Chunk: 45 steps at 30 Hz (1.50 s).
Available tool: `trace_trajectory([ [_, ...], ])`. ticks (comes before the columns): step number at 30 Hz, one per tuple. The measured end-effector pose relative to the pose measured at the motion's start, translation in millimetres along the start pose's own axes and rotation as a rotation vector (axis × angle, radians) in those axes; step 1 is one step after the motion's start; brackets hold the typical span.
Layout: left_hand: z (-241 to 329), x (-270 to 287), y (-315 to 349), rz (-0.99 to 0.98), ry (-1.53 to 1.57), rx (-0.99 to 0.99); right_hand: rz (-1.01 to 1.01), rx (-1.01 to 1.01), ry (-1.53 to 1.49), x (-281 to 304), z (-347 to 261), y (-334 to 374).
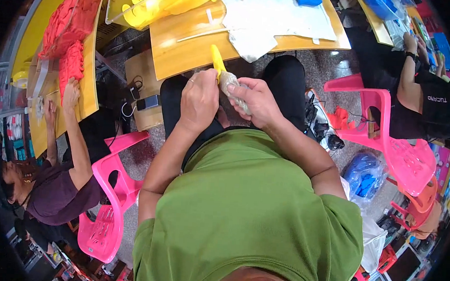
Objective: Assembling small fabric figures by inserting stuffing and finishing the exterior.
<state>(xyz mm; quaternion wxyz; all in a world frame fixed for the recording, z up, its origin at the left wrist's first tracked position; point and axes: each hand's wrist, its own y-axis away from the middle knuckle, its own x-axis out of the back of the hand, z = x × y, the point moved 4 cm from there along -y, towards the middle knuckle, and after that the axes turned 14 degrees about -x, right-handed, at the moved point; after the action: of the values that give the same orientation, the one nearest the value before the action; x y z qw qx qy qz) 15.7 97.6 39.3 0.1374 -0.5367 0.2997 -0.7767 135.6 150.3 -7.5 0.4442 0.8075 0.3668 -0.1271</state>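
My left hand [200, 99] is closed, its fingers pressed around the lower end of a soft-looking yellow pointed piece [217, 58]. Right beside it, my right hand [257, 100] grips a greyish, speckled bundle [230, 83] that looks wrapped in clear plastic, thumb on top. The yellow piece meets the upper end of that bundle; how they join is hidden by my left fingers. Both hands are above my lap, just short of the wooden table's near edge [170, 66].
On the table lie a white sheet [287, 21], a thin pale stick [204, 34] and a clear bin of yellow pieces [166, 7]. A person [54, 187] at the left handles red pieces [71, 66]; another person [415, 94] works at the right. Pink chairs [107, 205] stand on both sides.
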Motion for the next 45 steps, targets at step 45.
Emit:
trace_trajectory([
  [45, -4, -5, 48, 0.274, 0.545, 0.23, -0.024, 0.146, 0.061, -2, 23, -18],
])
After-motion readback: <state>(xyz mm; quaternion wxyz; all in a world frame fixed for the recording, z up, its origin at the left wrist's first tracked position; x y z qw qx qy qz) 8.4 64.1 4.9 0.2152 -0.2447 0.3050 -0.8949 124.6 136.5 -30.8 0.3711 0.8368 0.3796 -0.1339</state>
